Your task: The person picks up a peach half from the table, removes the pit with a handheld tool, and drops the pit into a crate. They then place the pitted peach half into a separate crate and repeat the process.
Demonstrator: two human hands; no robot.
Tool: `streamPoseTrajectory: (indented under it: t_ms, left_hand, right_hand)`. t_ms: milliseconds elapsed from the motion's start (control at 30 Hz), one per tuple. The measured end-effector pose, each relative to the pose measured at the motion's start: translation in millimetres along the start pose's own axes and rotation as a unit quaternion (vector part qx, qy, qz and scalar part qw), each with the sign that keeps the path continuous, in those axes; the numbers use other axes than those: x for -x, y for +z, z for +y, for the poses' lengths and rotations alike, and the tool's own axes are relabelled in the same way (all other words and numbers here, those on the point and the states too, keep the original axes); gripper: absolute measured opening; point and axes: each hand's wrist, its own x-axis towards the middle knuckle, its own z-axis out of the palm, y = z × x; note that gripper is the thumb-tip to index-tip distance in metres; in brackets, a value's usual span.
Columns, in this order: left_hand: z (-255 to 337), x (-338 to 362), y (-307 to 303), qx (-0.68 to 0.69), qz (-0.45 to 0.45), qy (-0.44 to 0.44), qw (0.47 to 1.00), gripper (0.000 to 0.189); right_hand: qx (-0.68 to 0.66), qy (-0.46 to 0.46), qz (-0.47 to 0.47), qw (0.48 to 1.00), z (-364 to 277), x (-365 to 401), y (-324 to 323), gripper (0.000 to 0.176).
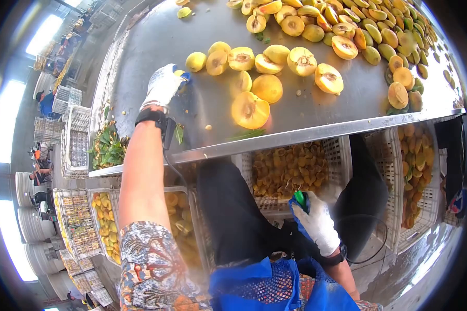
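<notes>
My left hand (pixel 163 85), in a white glove with blue fingertips, is over the metal table (pixel 145 52). Its fingers are bent together around a small yellow thing that is mostly hidden. Just right of it lies a yellow fruit (pixel 195 61), beside several halved peaches (pixel 250 110) with brown centres. My right hand (pixel 316 220), gloved in white and blue, is closed on a green-handled tool (pixel 300 198) above my lap. Under that tool's tip is a crate of fruit pieces (pixel 290 168), below the table edge. The tool's working end is too small to make out.
A large heap of fruit (pixel 379 31) covers the table's back right. Green leaves (pixel 109 145) lie at its left corner. The raised metal rim (pixel 316 130) runs along the front. Fruit crates (pixel 105 223) stand at both sides; other people (pixel 47 103) are far left.
</notes>
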Motion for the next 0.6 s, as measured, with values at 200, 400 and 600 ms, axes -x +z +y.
streamPoseTrajectory:
  t_ms: [200,400,600]
  left_hand:
    - [-33.2,70.3,-36.3,0.833,-0.166,0.043,0.525,0.042]
    - [34.5,191.3,-22.5,0.945,-0.195,0.052,0.259,0.053]
    - [108.9,269.6,34.6,0.966,-0.222,-0.082,0.108,0.051]
  right_hand:
    - [-0.059,0.015,-0.015,0.998,-26.3,3.8,-19.9,0.04]
    - [-0.181,-0.019,0.001,0.983,-51.1,16.2,-24.2,0.025]
    - [-0.187,-0.09,-0.054,0.977,-90.5,47.9,-7.9,0.028]
